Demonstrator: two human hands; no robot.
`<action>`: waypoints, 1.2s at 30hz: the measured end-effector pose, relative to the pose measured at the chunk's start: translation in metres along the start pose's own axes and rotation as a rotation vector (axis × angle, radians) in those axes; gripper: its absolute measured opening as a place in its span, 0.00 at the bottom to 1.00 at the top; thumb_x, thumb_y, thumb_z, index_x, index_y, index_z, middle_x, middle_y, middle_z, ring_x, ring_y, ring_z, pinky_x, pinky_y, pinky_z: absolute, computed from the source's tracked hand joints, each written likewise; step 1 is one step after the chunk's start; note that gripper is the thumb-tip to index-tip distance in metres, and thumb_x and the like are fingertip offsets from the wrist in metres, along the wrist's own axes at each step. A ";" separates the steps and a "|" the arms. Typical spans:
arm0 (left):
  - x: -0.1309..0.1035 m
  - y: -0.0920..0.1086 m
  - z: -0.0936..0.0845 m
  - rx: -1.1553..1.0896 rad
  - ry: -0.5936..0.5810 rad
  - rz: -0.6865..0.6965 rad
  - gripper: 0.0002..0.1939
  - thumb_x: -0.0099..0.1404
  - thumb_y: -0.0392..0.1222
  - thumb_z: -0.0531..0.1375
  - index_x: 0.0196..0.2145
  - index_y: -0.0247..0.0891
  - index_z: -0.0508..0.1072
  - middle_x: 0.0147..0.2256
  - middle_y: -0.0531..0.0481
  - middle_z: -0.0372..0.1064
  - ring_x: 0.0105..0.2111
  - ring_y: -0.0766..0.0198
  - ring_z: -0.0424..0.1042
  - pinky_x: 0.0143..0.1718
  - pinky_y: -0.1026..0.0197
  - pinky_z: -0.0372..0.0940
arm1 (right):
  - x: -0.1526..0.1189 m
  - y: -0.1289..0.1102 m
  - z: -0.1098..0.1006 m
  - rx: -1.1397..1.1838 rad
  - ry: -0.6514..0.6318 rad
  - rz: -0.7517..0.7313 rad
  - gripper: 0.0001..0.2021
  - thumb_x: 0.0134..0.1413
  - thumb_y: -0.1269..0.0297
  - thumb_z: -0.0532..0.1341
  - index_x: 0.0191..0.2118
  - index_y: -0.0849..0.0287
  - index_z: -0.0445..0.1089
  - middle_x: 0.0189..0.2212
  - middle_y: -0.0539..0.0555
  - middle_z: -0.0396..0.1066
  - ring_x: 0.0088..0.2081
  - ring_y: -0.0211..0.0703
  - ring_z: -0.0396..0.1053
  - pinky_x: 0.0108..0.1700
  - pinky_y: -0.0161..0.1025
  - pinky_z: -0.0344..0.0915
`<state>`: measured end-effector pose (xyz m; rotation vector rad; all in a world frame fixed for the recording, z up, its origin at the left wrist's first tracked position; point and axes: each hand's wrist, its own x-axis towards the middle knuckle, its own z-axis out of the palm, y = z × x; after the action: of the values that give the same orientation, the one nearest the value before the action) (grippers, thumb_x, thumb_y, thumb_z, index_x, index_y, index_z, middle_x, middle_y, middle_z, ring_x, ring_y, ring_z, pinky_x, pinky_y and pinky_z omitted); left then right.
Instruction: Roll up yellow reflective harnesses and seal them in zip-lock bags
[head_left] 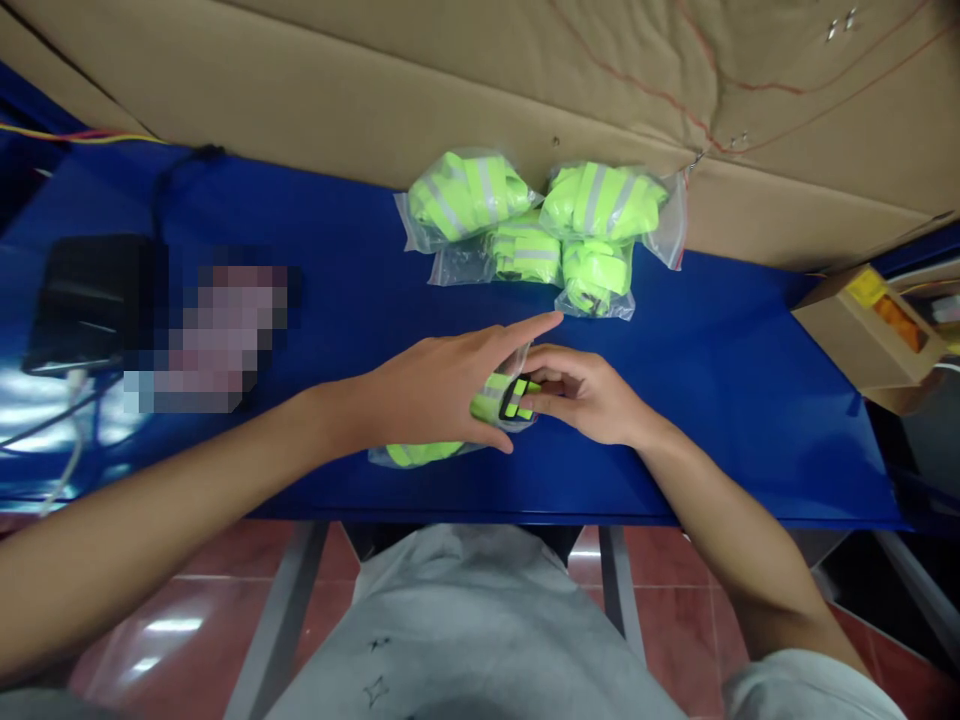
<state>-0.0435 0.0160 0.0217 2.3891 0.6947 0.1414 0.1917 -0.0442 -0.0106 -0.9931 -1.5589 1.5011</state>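
Note:
Near the front edge of the blue table, a clear plastic bag with a folded neon-yellow reflective strap (491, 397) lies partly under my left hand (442, 385). The left hand is spread over the bag, thumb and fingers apart. My right hand (585, 393) pinches at the bag's right end, beside a black buckle (516, 398) on the strap. Another bagged neon-yellow piece (424, 453) shows below my left palm; whether it is a separate bag is hidden by the hand.
Several bagged neon-yellow straps (600, 200) are piled at the back of the blue table (337, 260), against a brown covered panel. A black device (86, 300) with cables and a pixelated object (225, 340) are at left. A cardboard box (862, 325) stands at right.

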 end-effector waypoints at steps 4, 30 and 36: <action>-0.003 0.001 -0.001 0.016 -0.007 -0.029 0.65 0.58 0.59 0.74 0.78 0.57 0.36 0.75 0.42 0.53 0.69 0.40 0.65 0.64 0.48 0.66 | 0.000 0.001 0.008 -0.122 0.186 -0.021 0.12 0.57 0.64 0.72 0.47 0.57 0.78 0.47 0.54 0.76 0.37 0.36 0.76 0.41 0.35 0.75; -0.005 -0.016 0.006 -1.244 0.008 -0.430 0.18 0.56 0.52 0.77 0.39 0.40 0.84 0.36 0.49 0.81 0.35 0.63 0.77 0.39 0.63 0.69 | -0.007 -0.035 0.004 -0.423 0.023 -0.240 0.10 0.63 0.65 0.71 0.31 0.57 0.72 0.54 0.56 0.78 0.58 0.48 0.75 0.60 0.46 0.68; -0.013 -0.008 0.009 -1.406 0.319 -0.531 0.19 0.57 0.54 0.77 0.38 0.41 0.80 0.34 0.53 0.79 0.31 0.67 0.74 0.33 0.66 0.66 | -0.002 -0.024 0.001 -0.305 0.227 -0.006 0.13 0.66 0.62 0.67 0.31 0.57 0.67 0.41 0.54 0.76 0.41 0.38 0.75 0.43 0.36 0.70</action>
<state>-0.0553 0.0097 0.0105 0.8193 0.9068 0.5637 0.1903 -0.0466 0.0129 -1.2812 -1.6497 1.1209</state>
